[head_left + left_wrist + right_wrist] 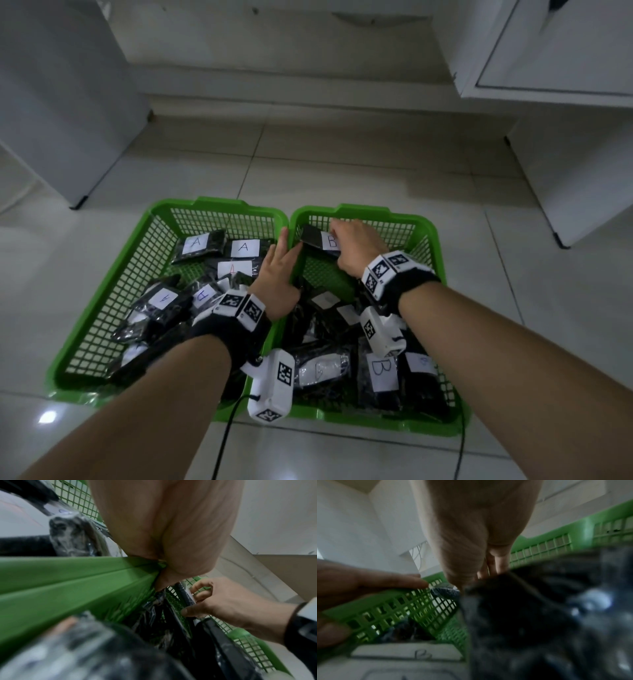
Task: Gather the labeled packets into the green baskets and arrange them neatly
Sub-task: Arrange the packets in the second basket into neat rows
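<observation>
Two green baskets sit side by side on the floor. The left basket holds black packets with white "A" labels. The right basket holds packets labelled "B". My right hand grips one B packet at the far end of the right basket, holding it tilted above the mesh floor; the left wrist view shows the fingers of that hand curled over the packet's edge. My left hand lies with straight fingers along the two touching rims, its fingertips near the held packet's corner.
White cabinets stand on the tiled floor at the far left and right. A black cable trails from my left wrist over the near floor. Bare green mesh shows in the far half of the right basket.
</observation>
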A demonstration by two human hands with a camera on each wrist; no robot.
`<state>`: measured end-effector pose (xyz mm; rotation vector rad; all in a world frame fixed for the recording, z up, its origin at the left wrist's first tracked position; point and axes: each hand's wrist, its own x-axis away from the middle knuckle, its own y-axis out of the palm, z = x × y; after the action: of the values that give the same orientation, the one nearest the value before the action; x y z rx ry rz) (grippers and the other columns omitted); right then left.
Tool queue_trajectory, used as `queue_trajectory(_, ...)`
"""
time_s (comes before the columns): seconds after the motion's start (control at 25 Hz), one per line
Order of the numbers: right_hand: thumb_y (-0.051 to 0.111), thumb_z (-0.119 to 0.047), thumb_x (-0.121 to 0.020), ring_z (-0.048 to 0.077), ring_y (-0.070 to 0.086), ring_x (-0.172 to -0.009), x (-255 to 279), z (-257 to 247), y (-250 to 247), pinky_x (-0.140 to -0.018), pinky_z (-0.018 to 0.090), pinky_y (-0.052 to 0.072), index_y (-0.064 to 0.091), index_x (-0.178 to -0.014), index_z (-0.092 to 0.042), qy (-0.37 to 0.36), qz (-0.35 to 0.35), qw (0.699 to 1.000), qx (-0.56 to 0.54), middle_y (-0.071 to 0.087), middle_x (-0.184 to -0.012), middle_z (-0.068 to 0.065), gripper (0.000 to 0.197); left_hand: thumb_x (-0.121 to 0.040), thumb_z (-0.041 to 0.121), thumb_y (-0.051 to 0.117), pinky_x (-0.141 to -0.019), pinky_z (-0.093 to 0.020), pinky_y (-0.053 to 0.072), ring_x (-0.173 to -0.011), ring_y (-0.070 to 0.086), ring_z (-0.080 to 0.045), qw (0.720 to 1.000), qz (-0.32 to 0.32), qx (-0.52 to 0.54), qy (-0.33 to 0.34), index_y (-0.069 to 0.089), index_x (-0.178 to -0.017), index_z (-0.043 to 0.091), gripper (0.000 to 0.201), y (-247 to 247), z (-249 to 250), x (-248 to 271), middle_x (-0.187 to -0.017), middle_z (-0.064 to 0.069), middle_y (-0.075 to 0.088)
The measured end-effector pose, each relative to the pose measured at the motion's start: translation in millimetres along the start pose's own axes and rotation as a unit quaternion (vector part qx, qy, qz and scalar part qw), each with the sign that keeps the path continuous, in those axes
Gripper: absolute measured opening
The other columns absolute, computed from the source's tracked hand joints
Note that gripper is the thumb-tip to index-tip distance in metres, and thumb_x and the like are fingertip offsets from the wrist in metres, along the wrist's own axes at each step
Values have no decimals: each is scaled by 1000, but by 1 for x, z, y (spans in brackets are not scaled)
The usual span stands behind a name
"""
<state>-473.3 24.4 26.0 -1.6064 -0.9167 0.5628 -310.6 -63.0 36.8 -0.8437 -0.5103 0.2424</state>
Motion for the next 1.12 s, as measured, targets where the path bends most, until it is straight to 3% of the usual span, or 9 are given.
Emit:
queue_trajectory(0.12,78,-5,-77,29,65,-96,-2,3,9,-80,38,55,65,-104,-11,8,7,1000,-14,68,-101,8,31,-85,-4,50,-123,-40,3,-151,-17,-25,998,-28,-57,-21,7,-158,28,91,3,0,-2,-159,5,-32)
queue_trajectory(0.2,78,-4,-76,28,64,-94,0,8,7,-76,34,53,69,-97,-10,7,15,999,-30,67,-96,6,24,-89,17,56,-122,-48,-1,-150,-18,-29,986,-27,-164,-28,13,-156,28,80,3,5,0,-161,0,-30)
queue_trajectory(0.32,80,-5,-76,26,58,-103,6,17,7,-81,33,48,68,-97,-8,4,27,1000,-9,64,-101,7,24,-90,31,54,-123,-46,4,-152,0,-30,949,58,-300,83,34,-148,20,62,-11,21,-13,-165,-12,3)
queue_trajectory(0.4,84,-11,-76,27,56,-108,7,21,7,-85,31,44,69,-105,-7,3,20,1000,-3,64,-107,9,33,-90,27,51,-123,-41,12,-149,15,-26,937,27,-318,139,39,-147,19,58,-21,34,-31,-161,-10,19)
queue_trajectory(0.52,86,-23,-73,27,58,-99,9,25,-1,-79,30,43,64,-107,-8,26,24,998,-42,60,-104,7,43,-94,32,47,-123,-49,1,-151,15,-22,896,-65,-420,128,28,-153,36,62,-15,36,-51,-164,-2,17)
queue_trajectory(0.64,87,-41,-73,22,54,-78,16,29,-4,-67,30,43,56,-87,-16,108,4,994,19,51,-79,-3,42,-96,41,40,-121,-55,-5,-149,21,-21,874,-67,-465,122,13,-154,47,64,-4,15,-53,-161,3,25)
queue_trajectory(0.76,86,-44,-75,23,59,-77,20,28,-1,-66,29,44,54,-81,-17,154,-53,985,48,49,-72,-2,42,-95,42,42,-119,-59,-6,-149,18,-22,880,-58,-457,118,4,-154,47,71,-1,7,-52,-160,4,24)
queue_trajectory(0.96,84,-50,-68,14,56,-62,25,33,-11,-53,23,41,59,-71,-17,204,-78,975,-28,61,-73,-3,42,-91,44,49,-118,-59,-8,-146,24,-22,901,-42,-420,105,8,-154,45,75,1,12,-51,-156,6,33)
queue_trajectory(1.12,81,-49,-68,14,59,-58,33,35,-33,-47,20,38,62,-65,-15,235,-70,967,-64,62,-65,-4,39,-92,44,47,-118,-60,-9,-146,26,-24,906,-47,-408,103,-4,-154,44,80,0,11,-51,-155,4,36)
